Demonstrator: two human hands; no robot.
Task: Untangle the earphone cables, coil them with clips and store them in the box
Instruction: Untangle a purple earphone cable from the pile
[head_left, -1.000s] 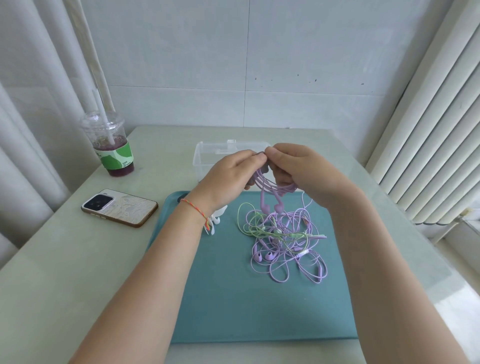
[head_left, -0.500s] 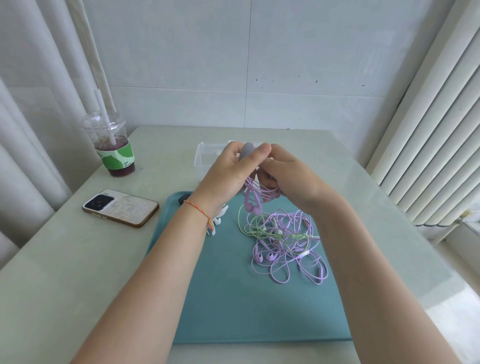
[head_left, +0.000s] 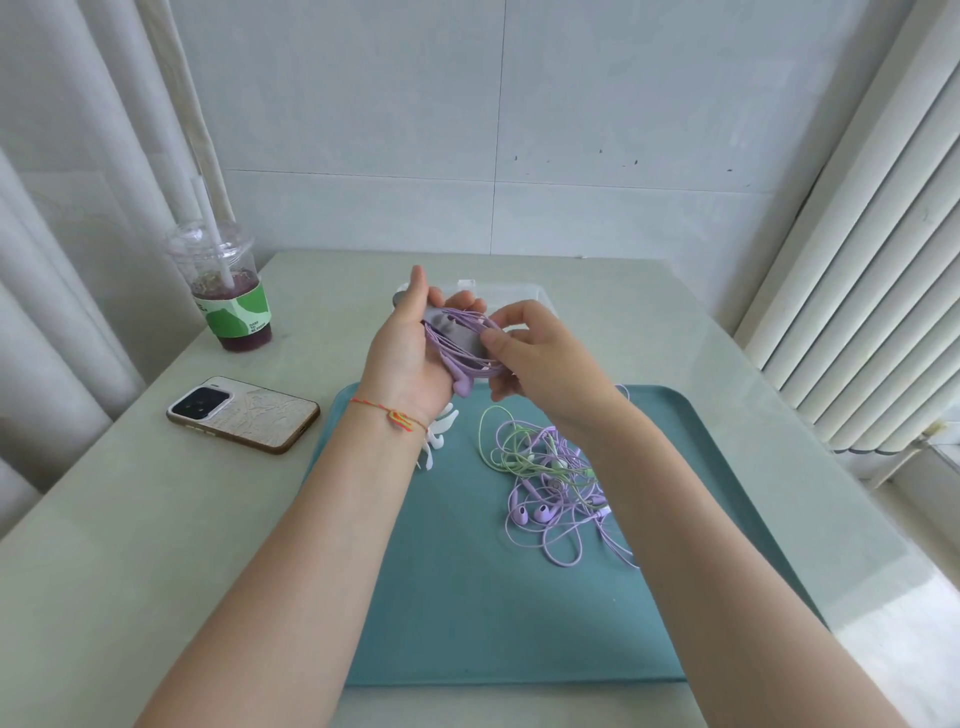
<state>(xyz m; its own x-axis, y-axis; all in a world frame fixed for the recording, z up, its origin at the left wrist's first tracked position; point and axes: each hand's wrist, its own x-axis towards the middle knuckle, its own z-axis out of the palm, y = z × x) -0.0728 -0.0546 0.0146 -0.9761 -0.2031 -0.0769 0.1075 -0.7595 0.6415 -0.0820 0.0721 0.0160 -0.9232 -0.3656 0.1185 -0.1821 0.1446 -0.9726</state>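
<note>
One purple earphone coil (head_left: 462, 345) is bundled against a grey clip (head_left: 451, 328), held above the far edge of the teal tray (head_left: 519, 623), just before the clear box (head_left: 511, 297). It looks nearly fastened, not yet stored. A purple-and-green tangle (head_left: 553, 480) waits on the tray. The left hand (head_left: 410, 358) cradles coil and clip; the right hand (head_left: 540, 358) pinches the coil's near side, fingers curled.

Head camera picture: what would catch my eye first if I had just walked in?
Probably the two hands raised mid-table: the left hand holds a coiled purple earphone cable with a grey clip, the right hand pinching it. Next, the tangle of purple and green earphones on the teal tray. At left, a phone and an iced drink cup.
</note>
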